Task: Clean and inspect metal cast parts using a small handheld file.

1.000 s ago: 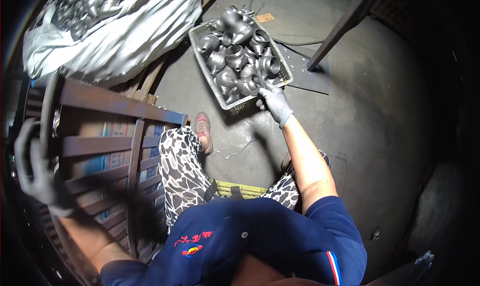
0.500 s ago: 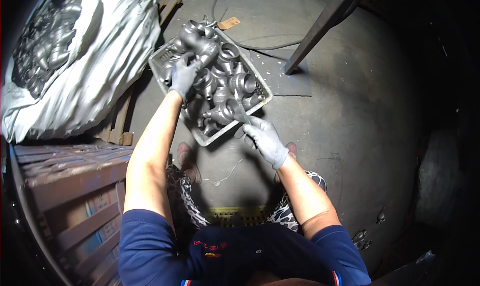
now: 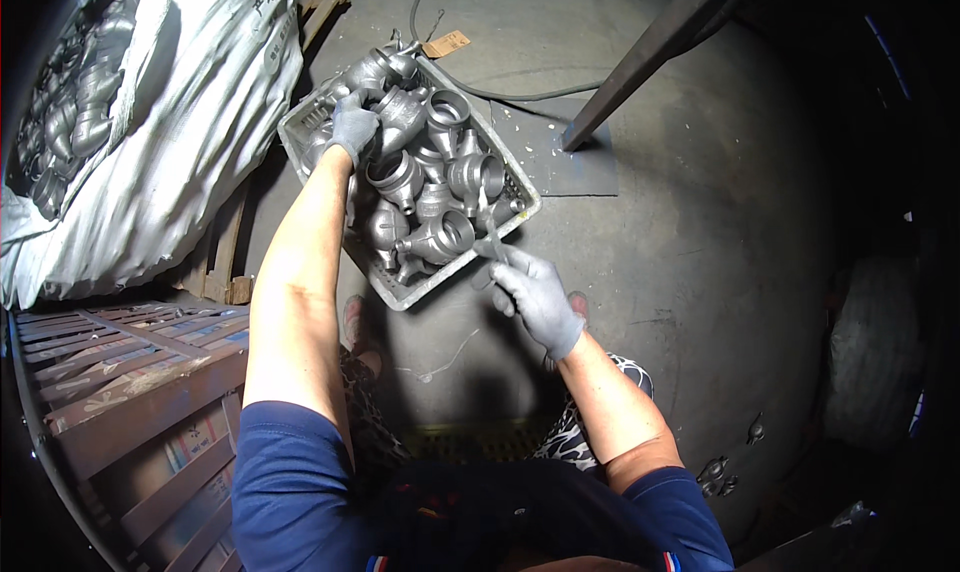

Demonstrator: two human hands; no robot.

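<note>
My left hand (image 3: 354, 128), in a grey glove, reaches into the left side of a grey plastic crate (image 3: 400, 298) full of dull grey metal castings. Its fingers curl down among the parts; what they grip, if anything, is hidden. Beside them lies a rounded casting (image 3: 402, 119), and another casting (image 3: 368, 70) rests at the far corner. Just off the crate's near right side, my gloved right hand (image 3: 540, 294) is closed around a thin blade-like metal tool (image 3: 489, 227). Its tip points toward a casting with a round opening (image 3: 478, 176).
A large white woven sack (image 3: 200, 162) of similar castings stands at left, above a slatted rusty metal cage (image 3: 150, 382). A slanted metal leg (image 3: 640, 72) and a hose (image 3: 540, 96) are beyond the crate. Several castings (image 3: 716, 478) lie on the floor at right.
My left hand has moved slightly away and left within the crate. The casting blurred by motion near it now lies still at the far corner. My right hand keeps the tool in nearly the same place.
</note>
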